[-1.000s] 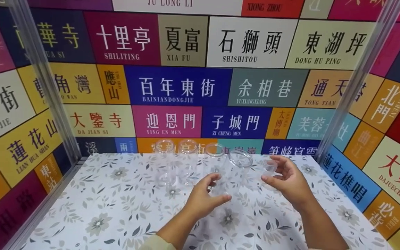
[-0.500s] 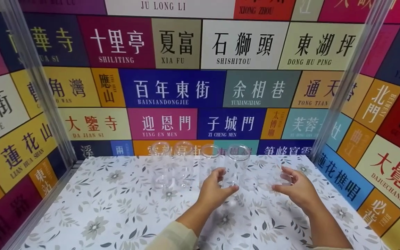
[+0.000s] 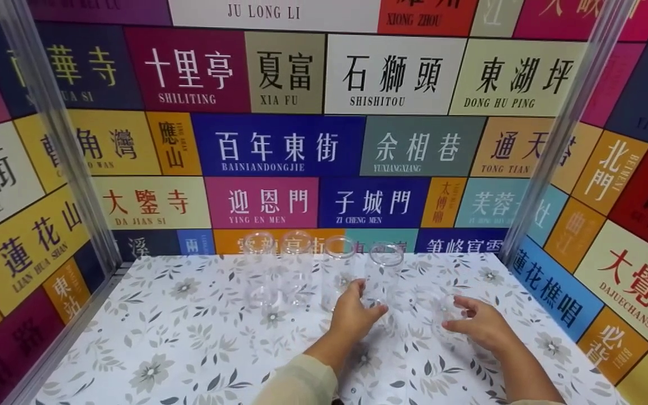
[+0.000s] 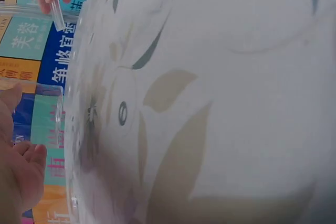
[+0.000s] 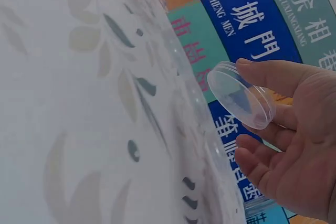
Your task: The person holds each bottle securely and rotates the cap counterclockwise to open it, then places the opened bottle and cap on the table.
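Observation:
My left hand (image 3: 352,315) is curled about the lower part of a clear plastic jar (image 3: 387,270), the rightmost of a row. In the left wrist view the jar (image 4: 44,111) shows between the thumb and fingers of the left hand (image 4: 23,174). My right hand (image 3: 478,322) pinches a clear round lid (image 3: 445,308) to the right of that jar. The right wrist view shows the lid (image 5: 241,95) tilted, its rim between thumb and fingers of the right hand (image 5: 294,135), the other fingers loosely bent.
Three more clear jars stand in a row to the left: one (image 3: 338,275) right beside the left hand, then another (image 3: 297,270) and the leftmost (image 3: 259,273). They stand on a white floral tablecloth (image 3: 200,337). A colourful lettered wall (image 3: 290,146) rises behind the table, with clear corner posts (image 3: 549,146).
The jar at my left hand has gone from tilted to upright, and that hand has shifted slightly right. My right hand has come down and nearer with the lid.

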